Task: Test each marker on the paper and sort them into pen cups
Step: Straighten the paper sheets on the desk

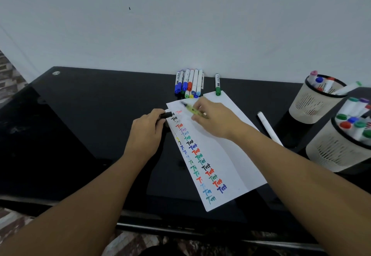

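A greenish marker is pinched in the fingers of the right hand, blurred, tip held over the top of the paper. A black cap is gripped by the curled fingers of the left hand, right at the paper's left edge. The sheet is covered with rows of coloured "Test" scribbles on a black worktop. Behind the paper, a bunch of markers is lined up against the wall, with one green marker set apart. Right of the paper, a white marker is lying loose, and two pen cups are already stuffed with markers.
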{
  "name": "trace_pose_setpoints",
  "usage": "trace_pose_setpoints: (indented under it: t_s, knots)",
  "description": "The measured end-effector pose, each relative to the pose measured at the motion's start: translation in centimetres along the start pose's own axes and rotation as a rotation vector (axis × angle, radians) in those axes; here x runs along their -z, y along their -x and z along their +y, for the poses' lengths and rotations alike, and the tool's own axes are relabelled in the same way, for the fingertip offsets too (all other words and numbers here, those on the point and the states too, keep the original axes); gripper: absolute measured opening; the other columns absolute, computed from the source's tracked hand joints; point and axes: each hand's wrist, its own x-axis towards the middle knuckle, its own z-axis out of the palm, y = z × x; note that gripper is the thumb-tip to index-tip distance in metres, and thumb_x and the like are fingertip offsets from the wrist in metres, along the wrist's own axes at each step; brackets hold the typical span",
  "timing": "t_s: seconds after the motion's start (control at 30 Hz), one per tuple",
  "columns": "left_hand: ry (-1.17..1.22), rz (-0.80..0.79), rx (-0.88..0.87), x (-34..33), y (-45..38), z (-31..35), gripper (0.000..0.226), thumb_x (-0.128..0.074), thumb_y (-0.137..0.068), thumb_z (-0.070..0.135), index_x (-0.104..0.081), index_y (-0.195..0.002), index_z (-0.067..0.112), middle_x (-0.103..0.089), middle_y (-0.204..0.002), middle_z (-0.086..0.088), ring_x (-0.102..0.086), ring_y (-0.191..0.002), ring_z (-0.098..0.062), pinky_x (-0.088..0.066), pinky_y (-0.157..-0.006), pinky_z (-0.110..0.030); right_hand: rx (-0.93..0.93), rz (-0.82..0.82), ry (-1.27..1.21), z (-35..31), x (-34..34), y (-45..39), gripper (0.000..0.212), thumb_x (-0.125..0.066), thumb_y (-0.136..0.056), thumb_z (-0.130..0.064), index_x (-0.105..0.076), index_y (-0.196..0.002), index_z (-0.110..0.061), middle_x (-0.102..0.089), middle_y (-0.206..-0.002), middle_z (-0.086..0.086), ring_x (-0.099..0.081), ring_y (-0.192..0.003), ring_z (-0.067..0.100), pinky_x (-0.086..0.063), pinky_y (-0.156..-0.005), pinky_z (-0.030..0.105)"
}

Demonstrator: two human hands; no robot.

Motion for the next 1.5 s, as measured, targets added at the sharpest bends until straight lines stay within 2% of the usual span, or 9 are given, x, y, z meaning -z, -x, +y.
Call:
trace_pose_setpoints:
  t_s: [0.13,0.63,0.87,1.0,1.1,1.2,1.33,1.43,1.5]
  knots:
    - [0.001,0.003,-0.016,0.1,0.1,0.3,0.021,-0.054,-0.103,0.018,-0.061,-0.123,0.020,-0.066,-0.092,0.009,-0.057,-0.079,-0.010,-0.047,-0.074,-0.035,0.056,-0.019,0.243,0.6,0.0,0.2,0.026,-0.050,-0.107,-0.043,-0.057,-0.130,-0.035,-0.056,-0.108,-0.007,-0.056,-0.100,0.017,-0.049,-0.081,0.035]
    - [-0.053,-0.062,-0.090,0.3,0.1,0.7,0.025,-0.055,-0.103,0.020,-0.063,-0.127,0.018,-0.067,-0.095,0.004,-0.057,-0.079,-0.011,-0.045,-0.074,-0.031,0.148,0.011,0.177,-0.5,-1.3,0.0,0.027,-0.050,-0.107,-0.040,-0.058,-0.132,-0.034,-0.063,-0.118,-0.004,-0.058,-0.104,0.016,-0.050,-0.092,0.039]
    - [-0.053,-0.085,-0.205,0.4,0.2,1.0,0.027,-0.058,-0.102,0.016,-0.066,-0.127,0.013,-0.069,-0.087,0.001,-0.050,-0.071,-0.007,-0.034,-0.064,-0.014,0.232,-0.023,0.319,-0.9,-2.0,0.1,0.041,-0.037,-0.110,-0.047,-0.039,-0.149,-0.032,-0.060,-0.139,-0.002,-0.062,-0.108,0.018,-0.041,-0.095,0.039]
    - [-0.051,-0.099,-0.165,0.4,0.4,1.0,0.038,-0.055,-0.104,0.020,-0.055,-0.141,0.017,-0.068,-0.089,0.002,-0.053,-0.070,-0.007,-0.045,-0.063,-0.028,0.213,-0.023,0.134,-1.0,-2.1,0.2,0.043,-0.045,-0.110,-0.036,-0.030,-0.150,-0.031,-0.064,-0.131,0.000,-0.060,-0.092,0.011,-0.048,-0.086,0.034]
    - [-0.021,-0.141,-0.098,0.4,0.6,0.9,0.058,-0.050,-0.106,0.028,-0.025,-0.158,0.034,-0.072,-0.106,-0.001,-0.064,-0.080,-0.010,-0.055,-0.071,-0.033,0.229,-0.025,0.068,-0.8,-2.0,0.8,0.045,-0.043,-0.110,-0.033,-0.025,-0.152,-0.033,-0.063,-0.125,0.000,-0.060,-0.083,0.010,-0.050,-0.073,0.031]
    - [0.011,-0.134,-0.038,0.4,0.5,1.0,0.068,-0.051,-0.105,0.033,-0.012,-0.161,0.036,-0.065,-0.135,0.005,-0.065,-0.108,-0.012,-0.047,-0.087,-0.024,0.260,0.023,0.005,-0.9,-2.1,1.1,0.049,-0.038,-0.111,-0.033,-0.019,-0.157,-0.040,-0.060,-0.134,-0.001,-0.064,-0.091,0.011,-0.055,-0.079,0.034]
    - [-0.036,-0.158,-0.030,0.0,0.3,0.8,0.069,-0.053,-0.098,0.056,-0.034,-0.157,0.026,-0.063,-0.135,0.006,-0.059,-0.119,-0.014,-0.047,-0.091,-0.028,0.238,0.062,-0.026,-0.6,-2.2,0.9,0.055,-0.032,-0.111,-0.030,-0.015,-0.159,-0.053,-0.061,-0.107,0.000,-0.059,-0.091,0.012,-0.051,-0.082,0.032]
    - [-0.092,-0.210,-0.048,-0.3,0.2,0.4,0.077,-0.057,-0.089,0.070,-0.049,-0.148,0.021,-0.058,-0.142,0.004,-0.050,-0.131,-0.016,-0.045,-0.104,-0.037,0.200,0.061,-0.035,-0.8,-2.0,1.2,0.053,-0.039,-0.110,-0.031,-0.024,-0.158,-0.048,-0.065,-0.111,-0.006,-0.058,-0.089,0.008,-0.047,-0.078,0.026]
    - [-0.110,-0.228,-0.067,-0.4,0.2,0.4,0.082,-0.056,-0.084,0.077,-0.054,-0.144,0.021,-0.058,-0.142,0.004,-0.048,-0.132,-0.016,-0.045,-0.106,-0.039,0.196,0.095,-0.051,-0.7,-1.7,1.5,0.050,-0.046,-0.107,-0.030,-0.031,-0.154,-0.041,-0.062,-0.088,-0.013,-0.056,-0.072,0.008,-0.042,-0.066,0.023]
